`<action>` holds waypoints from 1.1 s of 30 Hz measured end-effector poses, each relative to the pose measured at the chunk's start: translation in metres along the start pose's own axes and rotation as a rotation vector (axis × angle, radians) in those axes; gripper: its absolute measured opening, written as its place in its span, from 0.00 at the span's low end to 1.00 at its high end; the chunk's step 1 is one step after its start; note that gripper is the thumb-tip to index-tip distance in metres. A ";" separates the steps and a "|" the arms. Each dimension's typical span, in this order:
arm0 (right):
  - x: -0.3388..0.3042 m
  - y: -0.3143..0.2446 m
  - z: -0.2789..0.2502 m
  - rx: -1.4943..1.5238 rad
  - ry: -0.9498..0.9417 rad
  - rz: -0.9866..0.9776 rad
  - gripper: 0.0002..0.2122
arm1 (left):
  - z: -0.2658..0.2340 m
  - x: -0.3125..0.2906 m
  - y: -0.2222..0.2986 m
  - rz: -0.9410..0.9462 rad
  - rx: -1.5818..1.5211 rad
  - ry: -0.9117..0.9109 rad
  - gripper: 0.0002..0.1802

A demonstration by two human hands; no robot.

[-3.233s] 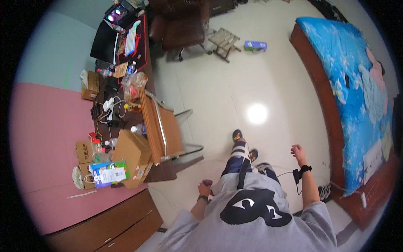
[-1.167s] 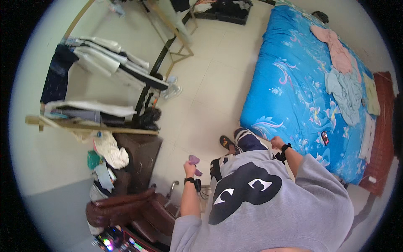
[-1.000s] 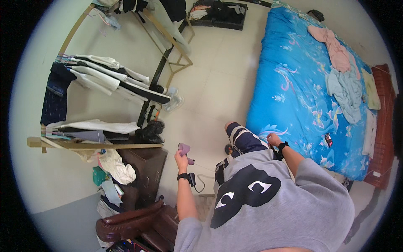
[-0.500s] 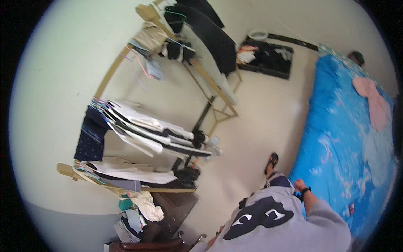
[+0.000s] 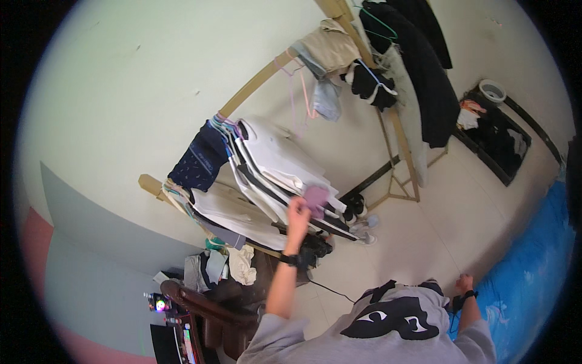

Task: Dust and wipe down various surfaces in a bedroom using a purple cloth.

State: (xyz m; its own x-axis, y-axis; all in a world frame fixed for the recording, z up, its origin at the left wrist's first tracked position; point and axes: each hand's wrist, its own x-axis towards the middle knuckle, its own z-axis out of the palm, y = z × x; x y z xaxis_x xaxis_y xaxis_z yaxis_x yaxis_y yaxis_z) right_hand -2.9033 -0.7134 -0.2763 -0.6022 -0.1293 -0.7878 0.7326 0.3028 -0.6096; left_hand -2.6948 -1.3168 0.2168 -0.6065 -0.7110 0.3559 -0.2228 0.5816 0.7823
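Rack [image 5: 257,85]: wooden; white shirts [image 5: 282,155] and navy garment [image 5: 200,159] on hangers, beige cloth [image 5: 332,47] draped over bar.
Floor [image 5: 418,249]: pale tile; bears open black case [image 5: 510,168], dark clothes [image 5: 497,128] inside; shoes [image 5: 365,236] near rack.
Cabinet [image 5: 267,270]: dark brown; cream cloth [image 5: 244,267] at its edge.
Bed [image 5: 527,285]: blue patterned cover, cropped at right.

The camera rides on that person's head, the left one of a side-by-side pair, aimed steeply down and forward at the wooden clothes rack [image 5: 257,83], seen from above at middling range. Closest to the lens is the grey shirt [image 5: 364,349], below the rack and cut by the lower edge. The left hand [image 5: 297,212] comes between lens and rack. Right of the rack, a black case [image 5: 485,159] lies farther off; lower right of it, the blue bed [image 5: 527,273] bows along the wide fisheye's dark rim.
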 end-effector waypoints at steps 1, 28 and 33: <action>0.013 -0.015 0.003 -0.007 -0.008 -0.061 0.09 | -0.019 0.032 0.039 0.061 -0.105 0.090 0.09; -0.063 -0.046 0.204 0.094 -0.042 0.039 0.09 | -0.117 0.452 0.094 0.362 1.052 -0.149 0.56; -0.081 -0.007 0.189 0.167 0.205 0.046 0.07 | -0.154 0.442 0.105 0.330 1.256 -0.197 0.57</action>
State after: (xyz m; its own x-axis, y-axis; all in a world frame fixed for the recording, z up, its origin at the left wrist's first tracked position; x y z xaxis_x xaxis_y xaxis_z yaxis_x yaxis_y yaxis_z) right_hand -2.7998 -0.8832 -0.2243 -0.6062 0.0804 -0.7912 0.7927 0.1413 -0.5930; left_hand -2.8688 -1.6314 0.5351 -0.8456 -0.4584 0.2734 -0.5324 0.7608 -0.3711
